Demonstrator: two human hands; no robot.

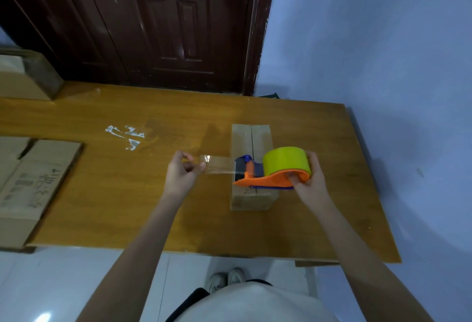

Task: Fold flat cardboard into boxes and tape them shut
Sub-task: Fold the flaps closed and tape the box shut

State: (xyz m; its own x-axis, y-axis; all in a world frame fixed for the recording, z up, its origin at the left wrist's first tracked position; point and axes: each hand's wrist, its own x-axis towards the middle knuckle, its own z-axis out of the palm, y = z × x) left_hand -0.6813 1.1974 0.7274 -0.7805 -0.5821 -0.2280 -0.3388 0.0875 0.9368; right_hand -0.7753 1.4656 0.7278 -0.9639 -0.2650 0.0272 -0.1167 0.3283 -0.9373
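Note:
A small folded cardboard box (251, 137) stands on the wooden table (127, 194), its two top flaps meeting at a dark centre seam. Above it my right hand (310, 178) grips an orange tape dispenser (258, 178) that carries a yellow-green tape roll (286, 159). A clear strip of tape (219, 164) runs left from the dispenser's blade. My left hand (182, 172) pinches the free end of that strip, to the left of the box.
Flat printed cardboard sheets (33, 181) lie at the table's left edge. Another cardboard box (23, 76) sits at the far left. White tape scraps (126, 135) stick to the tabletop. A dark wooden door (153, 22) stands behind, a blue wall (370, 40) to the right.

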